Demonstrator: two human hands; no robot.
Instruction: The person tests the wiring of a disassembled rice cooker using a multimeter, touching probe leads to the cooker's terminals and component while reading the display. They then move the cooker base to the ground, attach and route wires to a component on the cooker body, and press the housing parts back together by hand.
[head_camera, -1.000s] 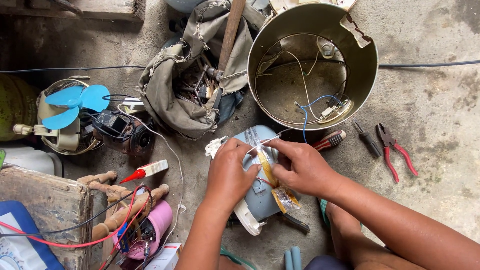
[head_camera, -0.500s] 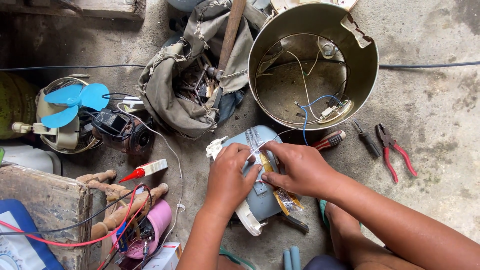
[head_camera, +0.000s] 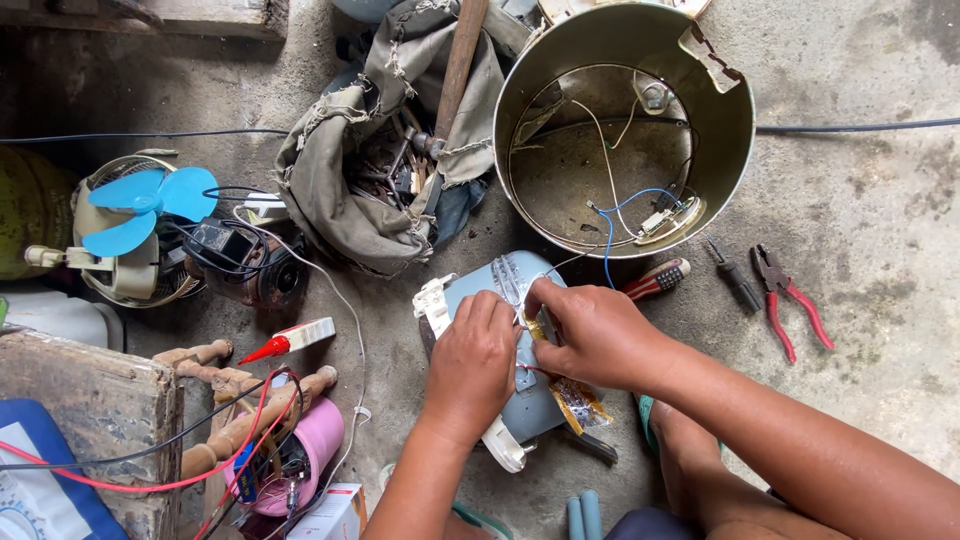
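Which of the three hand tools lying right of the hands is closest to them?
The red-and-white-handled screwdriver, just beyond the right hand. The small black screwdriver and the red-handled pliers lie farther right on the concrete floor.

My concrete floor (head_camera: 880, 230) carries pliers (head_camera: 790, 300) at three o'clock, pot (head_camera: 620, 120) at one, fan (head_camera: 140, 235) at nine.

On the concrete floor lie red-handled pliers (head_camera: 790, 300) beside a dark screwdriver (head_camera: 735, 278), an open metal pot (head_camera: 625, 60) with loose wires, a grey cloth tool bag (head_camera: 345, 190), a blue-bladed fan (head_camera: 140, 210), and what may be a glue tube (head_camera: 295, 340).
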